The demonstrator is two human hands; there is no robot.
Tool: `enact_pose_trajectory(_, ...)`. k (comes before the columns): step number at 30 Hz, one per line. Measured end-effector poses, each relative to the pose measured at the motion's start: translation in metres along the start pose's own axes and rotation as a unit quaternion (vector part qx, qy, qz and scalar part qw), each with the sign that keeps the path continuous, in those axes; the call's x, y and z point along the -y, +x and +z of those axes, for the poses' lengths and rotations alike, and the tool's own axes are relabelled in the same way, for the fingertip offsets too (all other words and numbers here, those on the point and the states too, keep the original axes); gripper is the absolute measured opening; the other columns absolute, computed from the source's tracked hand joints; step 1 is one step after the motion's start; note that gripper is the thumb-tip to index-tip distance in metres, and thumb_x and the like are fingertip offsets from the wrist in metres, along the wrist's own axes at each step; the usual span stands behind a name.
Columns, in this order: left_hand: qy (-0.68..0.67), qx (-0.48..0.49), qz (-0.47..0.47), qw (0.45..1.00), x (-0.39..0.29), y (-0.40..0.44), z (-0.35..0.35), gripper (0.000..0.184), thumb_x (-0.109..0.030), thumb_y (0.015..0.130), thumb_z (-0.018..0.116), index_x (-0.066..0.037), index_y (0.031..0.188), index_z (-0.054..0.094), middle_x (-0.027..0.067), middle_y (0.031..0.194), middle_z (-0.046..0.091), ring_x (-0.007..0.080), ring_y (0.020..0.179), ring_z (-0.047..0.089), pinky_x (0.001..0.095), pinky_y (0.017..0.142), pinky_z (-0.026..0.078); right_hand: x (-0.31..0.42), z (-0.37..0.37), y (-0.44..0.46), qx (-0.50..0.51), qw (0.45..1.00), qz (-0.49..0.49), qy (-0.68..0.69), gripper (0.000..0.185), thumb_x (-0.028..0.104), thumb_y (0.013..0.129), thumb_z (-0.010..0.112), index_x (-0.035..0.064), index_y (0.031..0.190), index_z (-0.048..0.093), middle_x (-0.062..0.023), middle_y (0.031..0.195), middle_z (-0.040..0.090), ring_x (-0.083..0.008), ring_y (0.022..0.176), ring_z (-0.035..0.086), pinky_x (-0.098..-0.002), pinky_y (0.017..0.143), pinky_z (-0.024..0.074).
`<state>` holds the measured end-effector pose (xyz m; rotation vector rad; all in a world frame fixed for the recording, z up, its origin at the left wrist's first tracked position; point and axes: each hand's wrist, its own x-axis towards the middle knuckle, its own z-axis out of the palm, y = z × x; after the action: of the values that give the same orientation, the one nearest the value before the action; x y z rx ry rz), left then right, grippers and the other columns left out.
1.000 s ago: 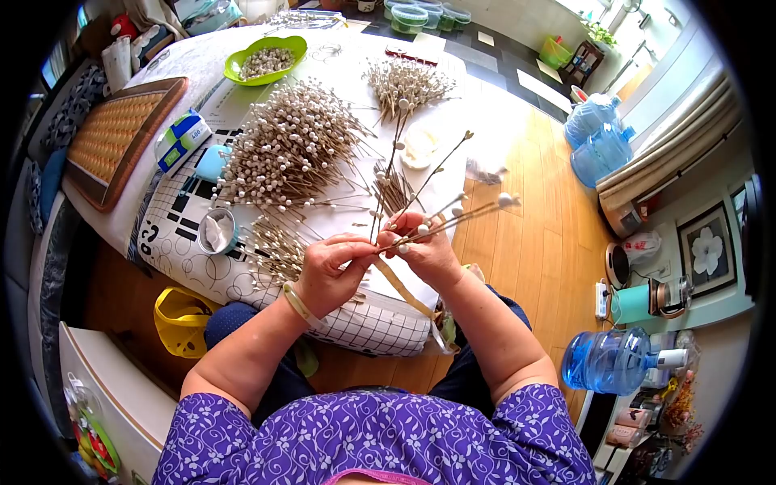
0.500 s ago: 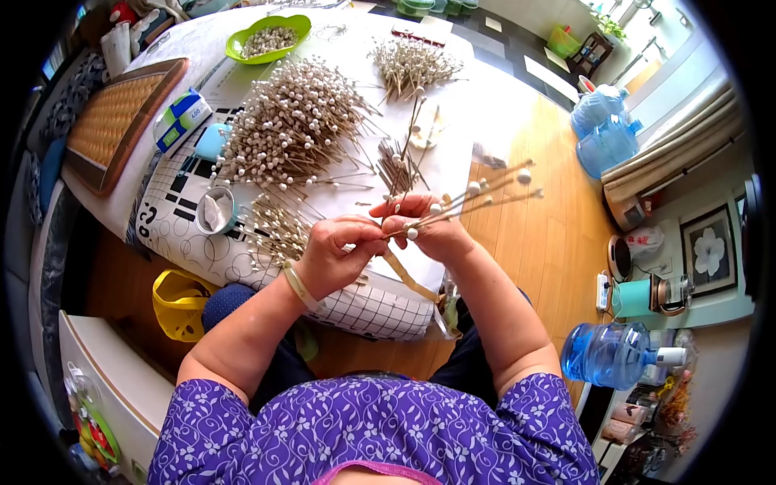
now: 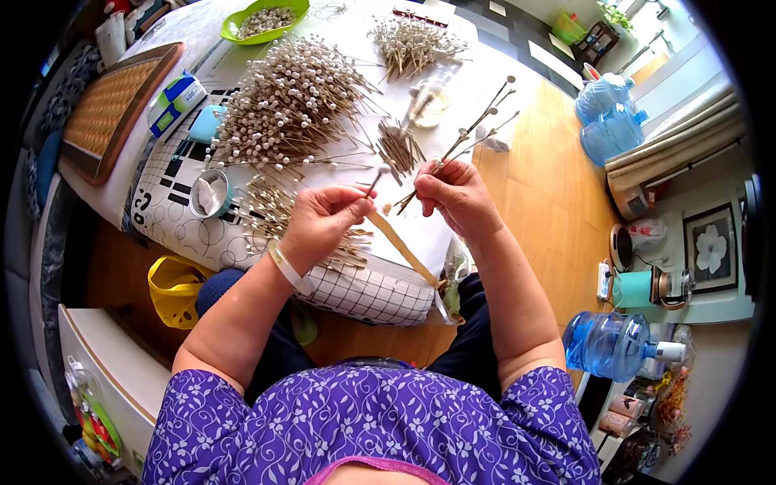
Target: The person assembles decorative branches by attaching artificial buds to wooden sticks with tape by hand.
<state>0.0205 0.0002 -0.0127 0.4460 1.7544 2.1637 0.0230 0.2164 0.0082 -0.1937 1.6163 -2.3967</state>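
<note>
My left hand (image 3: 327, 222) pinches a short budded stem (image 3: 376, 183) between thumb and fingertips. A tan strip of tape (image 3: 402, 246) runs from beside these fingertips down to the table's near edge. To the right, apart from it, my right hand (image 3: 457, 196) is closed on a few long dark budded stems (image 3: 473, 133) that point up and right. Beyond the hands lie a large heap of white-budded stems (image 3: 287, 105), a smaller bunch (image 3: 412, 44) and a short bundle of stems (image 3: 398, 145). Thin stems with small buds (image 3: 271, 212) lie left of my left hand.
A green bowl of buds (image 3: 263, 20) stands at the back of the table. A small cup with white contents (image 3: 211, 194), a blue item (image 3: 209, 124) and a tissue pack (image 3: 176, 102) are on the left. Water bottles (image 3: 606, 346) stand at right, a yellow basket (image 3: 175, 291) below left.
The hands were together and have moved apart. The stems in my right hand have swung from pointing right to pointing up and right. My left hand now has a short stem raised.
</note>
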Motion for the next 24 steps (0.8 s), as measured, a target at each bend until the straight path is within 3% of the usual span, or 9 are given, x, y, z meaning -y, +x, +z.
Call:
enact_pose_trajectory(1, 0.043, -0.026, -0.026, 0.998, -0.001, 0.001, -0.002, 0.012, -0.005, 0.083, 0.058, 0.003, 0.091, 0.062, 0.0100, 0.084, 0.064, 0.0115, 0.073, 0.061, 0.0226, 0.066, 0.051, 0.001, 0.000, -0.002, 0.004, 1.000, -0.002, 0.011, 0.011, 0.010, 0.079, 0.065, 0.0006, 0.078, 0.059, -0.0027, 0.066, 0.057, -0.0080, 0.053, 0.053, -0.0214, 0.050, 0.0457)
enact_pose_trajectory(4, 0.001, -0.033, -0.049, 0.998, 0.003, 0.003, 0.005, 0.015, -0.009, 0.083, 0.060, 0.003, 0.091, 0.062, 0.0074, 0.077, 0.064, 0.0086, 0.067, 0.059, 0.0213, 0.062, 0.050, -0.001, 0.006, -0.003, 0.029, 0.999, 0.012, 0.028, 0.011, 0.010, 0.079, 0.065, 0.0002, 0.078, 0.059, -0.0029, 0.066, 0.057, -0.0078, 0.053, 0.052, -0.0206, 0.050, 0.0452)
enact_pose_trajectory(8, -0.065, 0.036, -0.093, 0.993, 0.001, 0.000, 0.010, 0.018, -0.014, 0.083, 0.060, 0.003, 0.091, 0.063, 0.0073, 0.077, 0.064, 0.0102, 0.066, 0.061, 0.0220, 0.061, 0.051, -0.016, 0.016, -0.002, 0.050, 0.998, 0.037, 0.004, 0.011, 0.009, 0.079, 0.064, -0.0003, 0.079, 0.060, -0.0037, 0.067, 0.057, -0.0081, 0.053, 0.052, -0.0201, 0.048, 0.0445)
enact_pose_trajectory(12, -0.106, 0.027, -0.142, 0.984, -0.004, -0.003, 0.008, 0.016, -0.012, 0.085, 0.058, 0.001, 0.092, 0.063, 0.0073, 0.079, 0.064, 0.0120, 0.067, 0.062, 0.0241, 0.064, 0.052, -0.022, 0.019, 0.002, 0.031, 0.998, 0.034, -0.035, 0.010, 0.011, 0.079, 0.064, 0.0018, 0.080, 0.060, -0.0019, 0.067, 0.058, -0.0062, 0.054, 0.050, -0.0181, 0.047, 0.0403)
enact_pose_trajectory(19, -0.089, 0.013, -0.108, 0.990, 0.001, -0.001, 0.008, 0.016, -0.012, 0.085, 0.058, 0.002, 0.092, 0.062, 0.0062, 0.077, 0.063, 0.0104, 0.064, 0.061, 0.0223, 0.061, 0.051, -0.031, 0.029, 0.004, -0.019, 0.999, 0.004, -0.034, 0.010, 0.012, 0.079, 0.066, 0.0038, 0.079, 0.060, -0.0002, 0.071, 0.059, -0.0057, 0.063, 0.052, -0.0186, 0.056, 0.0406)
enact_pose_trajectory(22, -0.019, -0.021, -0.078, 0.997, 0.003, -0.001, 0.012, 0.013, -0.011, 0.084, 0.058, 0.002, 0.086, 0.061, 0.0023, 0.069, 0.060, 0.0062, 0.055, 0.055, 0.0177, 0.050, 0.046, -0.035, 0.029, 0.006, -0.026, 1.000, -0.007, -0.016, 0.008, 0.010, 0.078, 0.066, 0.0037, 0.080, 0.060, 0.0005, 0.072, 0.059, -0.0052, 0.063, 0.050, -0.0185, 0.056, 0.0402)
enact_pose_trajectory(24, -0.018, -0.014, -0.077, 0.997, 0.003, 0.001, 0.013, 0.013, -0.011, 0.084, 0.058, 0.002, 0.086, 0.061, 0.0024, 0.069, 0.060, 0.0061, 0.054, 0.055, 0.0179, 0.049, 0.046, -0.035, 0.027, 0.006, -0.018, 1.000, -0.002, -0.014, 0.009, 0.010, 0.079, 0.065, 0.0036, 0.080, 0.060, 0.0008, 0.071, 0.058, -0.0050, 0.061, 0.050, -0.0183, 0.055, 0.0399)
